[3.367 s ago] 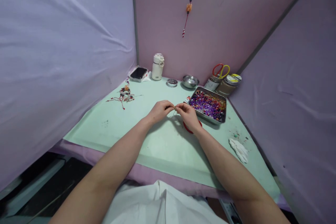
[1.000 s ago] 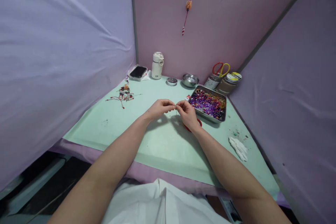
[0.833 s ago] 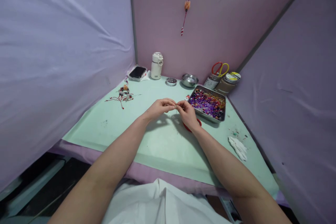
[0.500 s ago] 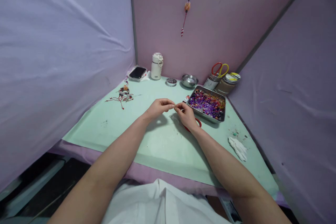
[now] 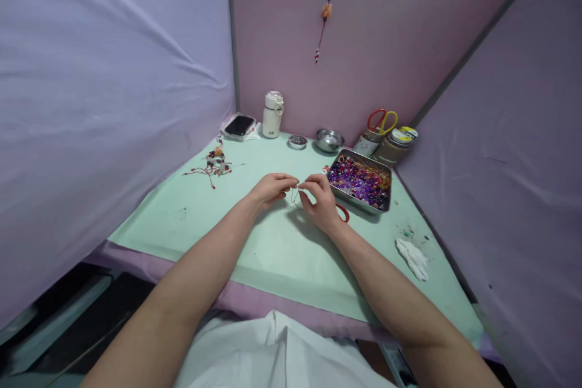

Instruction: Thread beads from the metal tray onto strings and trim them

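Above the middle of the table, my left hand (image 5: 273, 187) pinches a thin thread (image 5: 294, 197) between thumb and forefinger. The thread hangs in a small loop below the fingertips; anything smaller in the pinch is too fine to make out. Close on its right is my right hand (image 5: 321, 201), thumb and forefinger parted, fingertips reaching to the thread. Under the right wrist lies a red-handled tool (image 5: 342, 213), mostly hidden. Just beyond that hand stands a metal tray (image 5: 364, 206) heaped with purple, red and dark beads (image 5: 357, 179) and tangled threads.
At the left lies a beaded string ornament (image 5: 217, 162). Along the back stand a phone (image 5: 240, 125), a white bottle (image 5: 272, 115), a small dish (image 5: 297, 142), a steel bowl (image 5: 329, 140), scissors (image 5: 382, 121) and a jar (image 5: 396, 147). A white cloth (image 5: 412, 258) lies right.
My fingertips were together; now my right thumb and forefinger have spread apart and moved slightly away. The thread loop now shows below my left fingers.
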Action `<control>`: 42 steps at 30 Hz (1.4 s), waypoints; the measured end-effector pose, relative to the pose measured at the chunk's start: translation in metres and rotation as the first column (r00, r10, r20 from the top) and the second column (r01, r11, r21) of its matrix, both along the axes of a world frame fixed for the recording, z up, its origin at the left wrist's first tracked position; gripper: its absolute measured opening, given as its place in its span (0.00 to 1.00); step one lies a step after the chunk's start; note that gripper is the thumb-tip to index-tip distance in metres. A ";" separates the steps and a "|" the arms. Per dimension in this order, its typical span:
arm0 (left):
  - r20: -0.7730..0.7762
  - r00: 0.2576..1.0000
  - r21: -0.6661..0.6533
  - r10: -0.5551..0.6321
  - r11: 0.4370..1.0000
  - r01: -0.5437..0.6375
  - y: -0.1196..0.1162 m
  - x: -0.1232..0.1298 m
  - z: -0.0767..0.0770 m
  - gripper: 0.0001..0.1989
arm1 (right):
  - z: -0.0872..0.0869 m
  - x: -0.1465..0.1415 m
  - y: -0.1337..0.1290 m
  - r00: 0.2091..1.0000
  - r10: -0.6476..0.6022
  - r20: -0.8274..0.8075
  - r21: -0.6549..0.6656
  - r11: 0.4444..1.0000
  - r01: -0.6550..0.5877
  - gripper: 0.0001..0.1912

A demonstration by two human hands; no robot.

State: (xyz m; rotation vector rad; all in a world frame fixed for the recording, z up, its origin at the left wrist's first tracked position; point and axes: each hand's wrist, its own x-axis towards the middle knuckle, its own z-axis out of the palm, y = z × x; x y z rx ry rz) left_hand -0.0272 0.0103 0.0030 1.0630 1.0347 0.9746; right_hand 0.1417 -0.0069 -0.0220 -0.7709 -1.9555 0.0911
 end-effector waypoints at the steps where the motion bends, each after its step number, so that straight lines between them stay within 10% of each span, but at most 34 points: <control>1: 0.022 1.000 -0.010 -0.011 1.000 0.011 0.001 0.000 -0.001 0.14 | -0.002 -0.001 0.000 0.999 0.017 0.042 0.024 1.000 -0.018 0.12; 24: 0.131 0.984 -0.150 -0.118 0.979 0.137 -0.002 0.004 -0.003 0.09 | -0.002 -0.002 -0.002 0.973 -0.018 0.231 -0.070 0.997 0.035 0.11; 42: 0.092 0.991 -0.109 -0.095 0.988 0.105 -0.002 0.006 -0.010 0.07 | 0.008 -0.016 -0.019 0.964 0.153 0.218 0.006 0.987 -0.158 0.07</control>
